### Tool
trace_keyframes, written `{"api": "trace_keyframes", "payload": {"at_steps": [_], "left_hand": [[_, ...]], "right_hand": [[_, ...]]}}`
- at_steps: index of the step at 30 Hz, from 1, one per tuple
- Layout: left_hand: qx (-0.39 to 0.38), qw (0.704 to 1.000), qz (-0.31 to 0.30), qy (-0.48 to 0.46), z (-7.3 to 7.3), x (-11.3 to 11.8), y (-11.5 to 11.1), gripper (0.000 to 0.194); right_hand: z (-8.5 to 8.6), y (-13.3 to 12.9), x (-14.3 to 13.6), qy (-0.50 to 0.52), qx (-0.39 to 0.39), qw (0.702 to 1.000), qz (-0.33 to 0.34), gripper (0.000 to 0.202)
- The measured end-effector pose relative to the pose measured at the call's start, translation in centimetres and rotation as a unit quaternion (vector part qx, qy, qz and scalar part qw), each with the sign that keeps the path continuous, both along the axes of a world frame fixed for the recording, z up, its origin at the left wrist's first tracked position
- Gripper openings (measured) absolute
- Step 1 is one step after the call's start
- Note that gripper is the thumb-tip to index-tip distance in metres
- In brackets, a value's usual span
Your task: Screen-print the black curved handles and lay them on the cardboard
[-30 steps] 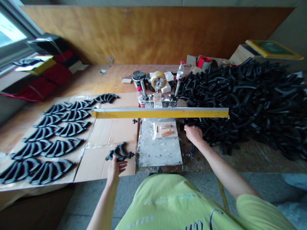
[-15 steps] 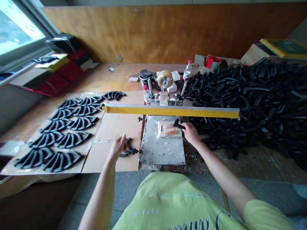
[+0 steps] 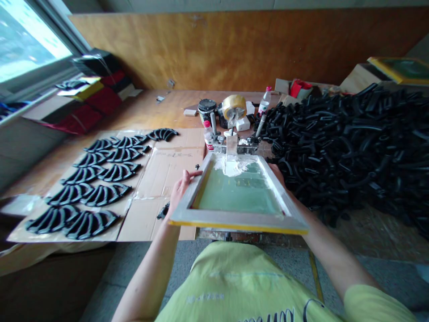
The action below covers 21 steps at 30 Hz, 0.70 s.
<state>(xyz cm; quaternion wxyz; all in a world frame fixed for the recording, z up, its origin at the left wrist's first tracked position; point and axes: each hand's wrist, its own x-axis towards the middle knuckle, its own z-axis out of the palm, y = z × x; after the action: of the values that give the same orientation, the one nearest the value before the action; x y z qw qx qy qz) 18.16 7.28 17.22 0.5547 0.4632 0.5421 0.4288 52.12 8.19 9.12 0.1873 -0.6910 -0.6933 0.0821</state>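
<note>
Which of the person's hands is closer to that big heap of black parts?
The right. The right hand is at the frame's right side, beside the heap; the left hand is at the opposite side, farther away.

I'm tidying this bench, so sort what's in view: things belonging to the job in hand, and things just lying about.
Seem part of the work:
framed screen between left hand and right hand
black pieces in rows
cardboard under them
heap of black pieces

Seem just lying about:
red-capped bottles
small pale block
</note>
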Motion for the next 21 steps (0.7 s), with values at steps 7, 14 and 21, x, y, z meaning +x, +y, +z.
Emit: {"api": "trace_keyframes", "payload": {"at_steps": [7,14,21], "left_hand": [[-0.102,0.994,-0.019,0.027,-9.8,-0.9,-2.8,0.083],[-0.086,0.994,-0.027,0.055,-12.8,-1.1,-2.2,0.067],[-0.083,0.996,-0.009,0.041,-12.4,-1.0,-2.5,0.065]], "right_hand": [[4.9,7.4,-5.6,-0.051,0.135,0.984,0.103,0.056],[3.3,5.7,-9.2,-0.12,-0.038,0.969,0.215,0.017],[4.0,2.5,-6.4,-0.085,-0.063,0.92,0.378,0.019]]}}
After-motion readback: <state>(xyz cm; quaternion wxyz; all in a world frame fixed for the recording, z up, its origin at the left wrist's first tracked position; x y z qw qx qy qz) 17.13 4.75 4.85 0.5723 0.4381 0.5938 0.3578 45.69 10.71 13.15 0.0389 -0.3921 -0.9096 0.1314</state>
